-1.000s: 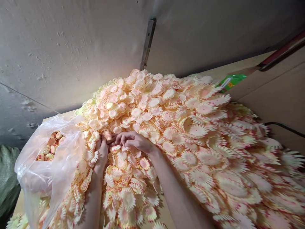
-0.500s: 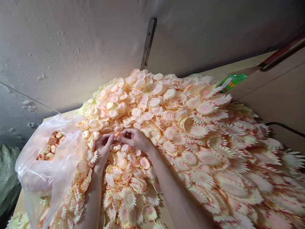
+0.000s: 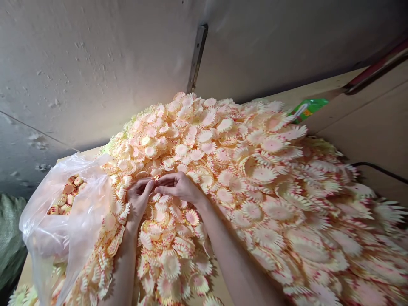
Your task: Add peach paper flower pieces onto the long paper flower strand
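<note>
A big heap of cream and pink flower-shaped pieces (image 3: 255,170) with red-tipped petals covers the table. My left hand (image 3: 137,199) and my right hand (image 3: 178,187) meet over the heap's left part, fingertips pinched together on one small flower piece (image 3: 156,178) between them. Both forearms rest on the heap. Left of my left hand an open clear plastic bag (image 3: 63,221) holds several darker, pressed flower pieces (image 3: 66,193).
A grey wall with a metal bracket (image 3: 197,55) rises behind the heap. A green packet (image 3: 307,108) lies at the back right on the brown tabletop (image 3: 376,127). A red-brown bar (image 3: 376,70) and a dark cable (image 3: 382,170) are at the right.
My hands rose a little from the heap and drew together. The left fingers came up to meet the right fingers on a small flower piece. The bag and heap stayed put.
</note>
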Motion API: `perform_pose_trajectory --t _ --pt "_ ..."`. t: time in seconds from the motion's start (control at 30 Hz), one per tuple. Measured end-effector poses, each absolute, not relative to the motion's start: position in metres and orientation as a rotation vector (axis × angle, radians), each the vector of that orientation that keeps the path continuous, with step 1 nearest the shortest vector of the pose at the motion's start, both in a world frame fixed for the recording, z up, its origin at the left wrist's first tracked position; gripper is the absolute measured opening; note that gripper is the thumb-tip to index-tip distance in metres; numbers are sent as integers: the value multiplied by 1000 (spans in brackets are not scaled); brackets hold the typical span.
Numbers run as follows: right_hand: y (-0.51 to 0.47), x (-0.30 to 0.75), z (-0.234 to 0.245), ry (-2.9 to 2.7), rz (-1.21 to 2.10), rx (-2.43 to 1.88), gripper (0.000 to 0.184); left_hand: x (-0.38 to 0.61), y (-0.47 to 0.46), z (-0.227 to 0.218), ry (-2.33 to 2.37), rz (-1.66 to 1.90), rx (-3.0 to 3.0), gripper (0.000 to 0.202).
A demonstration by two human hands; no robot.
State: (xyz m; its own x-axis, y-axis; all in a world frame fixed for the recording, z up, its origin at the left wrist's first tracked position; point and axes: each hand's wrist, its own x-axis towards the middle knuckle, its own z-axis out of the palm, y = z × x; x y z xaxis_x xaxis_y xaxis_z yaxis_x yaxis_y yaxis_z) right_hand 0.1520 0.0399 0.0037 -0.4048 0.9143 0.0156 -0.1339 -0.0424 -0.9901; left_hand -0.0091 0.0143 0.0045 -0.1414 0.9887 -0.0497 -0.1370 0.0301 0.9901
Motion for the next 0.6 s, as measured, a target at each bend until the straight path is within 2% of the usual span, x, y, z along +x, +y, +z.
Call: perform_pose_trajectory --t 0.27,0.6 --pt "40 150 4 -1391 1507 -956 28 -8 15 2 1193 1340 956 30" --pt "41 149 3 -1380 1478 -942 27 -11 16 0 1238 1414 1039 21"
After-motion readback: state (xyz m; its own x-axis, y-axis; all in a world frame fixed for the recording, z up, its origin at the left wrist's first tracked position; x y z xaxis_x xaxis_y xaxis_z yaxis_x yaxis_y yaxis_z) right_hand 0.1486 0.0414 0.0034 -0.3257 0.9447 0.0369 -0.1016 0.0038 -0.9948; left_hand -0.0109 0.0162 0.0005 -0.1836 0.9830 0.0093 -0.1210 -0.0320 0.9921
